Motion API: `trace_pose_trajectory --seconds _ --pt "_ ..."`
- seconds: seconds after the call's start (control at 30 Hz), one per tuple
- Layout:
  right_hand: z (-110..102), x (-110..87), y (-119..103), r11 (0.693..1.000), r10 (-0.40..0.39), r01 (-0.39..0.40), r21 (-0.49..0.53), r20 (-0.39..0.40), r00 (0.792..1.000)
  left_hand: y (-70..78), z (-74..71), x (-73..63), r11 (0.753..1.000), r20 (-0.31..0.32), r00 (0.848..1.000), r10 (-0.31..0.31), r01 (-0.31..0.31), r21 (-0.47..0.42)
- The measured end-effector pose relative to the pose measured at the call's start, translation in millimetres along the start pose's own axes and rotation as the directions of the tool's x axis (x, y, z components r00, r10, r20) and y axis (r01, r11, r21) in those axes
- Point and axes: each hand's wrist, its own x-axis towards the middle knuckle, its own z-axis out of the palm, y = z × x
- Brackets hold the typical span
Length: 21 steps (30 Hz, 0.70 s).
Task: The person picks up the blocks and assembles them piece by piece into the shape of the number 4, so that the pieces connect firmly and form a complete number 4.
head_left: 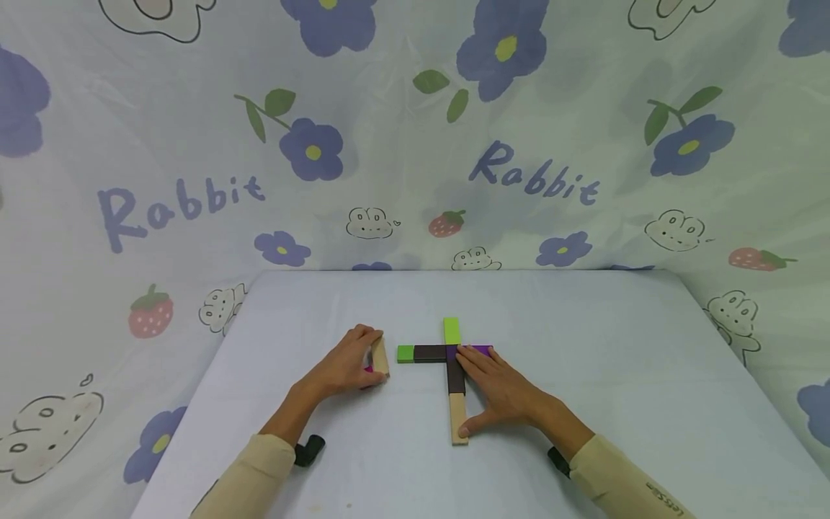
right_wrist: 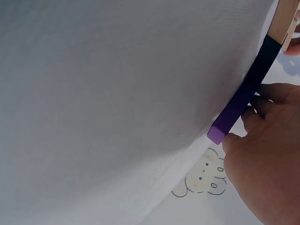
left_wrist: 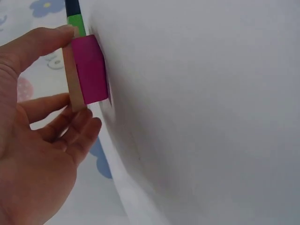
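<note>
My left hand (head_left: 342, 365) pinches a plain wooden block (head_left: 380, 357) between thumb and fingers, left of the cross of blocks. Against that block's side is a magenta block (left_wrist: 91, 70); whether it is gripped too, I cannot tell. In the cross, a green block (head_left: 405, 354) and a black block (head_left: 430, 354) form the left arm, a light green block (head_left: 451, 330) the top. My right hand (head_left: 509, 395) lies spread over its right side, fingertips on a purple block (head_left: 481, 349), partly hidden. Its thumb touches a wooden block (head_left: 457, 411) below a dark block (head_left: 457, 378).
A white-covered table (head_left: 616, 346) carries the blocks. Behind and beside it hangs a patterned curtain (head_left: 402, 158) with flowers, strawberries and rabbits. Dark wrist-worn pieces (head_left: 310, 450) show beside the sleeves (head_left: 249, 472).
</note>
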Motion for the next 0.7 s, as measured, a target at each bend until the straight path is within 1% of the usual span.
trace_pose_trajectory --seconds 0.17,0.33,0.47,0.53,0.7 --pt "0.5 -0.5 0.6 1.000 0.001 -0.001 -0.003 0.000 1.000 -0.8 -2.4 5.3 1.000 0.006 1.000 -0.003 0.004 -0.030" --pt "0.5 -0.2 1.2 1.000 0.000 0.000 0.000 0.001 1.000 -2.0 -4.9 11.6 0.998 0.009 1.000 0.011 -0.010 -0.063" --pt "1.3 -0.1 2.2 1.000 -0.005 0.005 0.003 0.000 1.000 -1.0 -7.0 16.0 0.995 0.029 1.000 0.004 -0.001 -0.097" --pt "1.8 -0.2 2.7 1.000 -0.006 0.006 0.000 0.000 1.000 0.1 -8.3 18.5 0.995 0.040 0.999 0.001 0.003 -0.103" --pt "2.3 -0.2 3.0 1.000 -0.008 0.008 0.002 -0.001 1.000 3.4 -11.3 24.1 0.996 0.059 0.998 -0.005 0.010 -0.086"
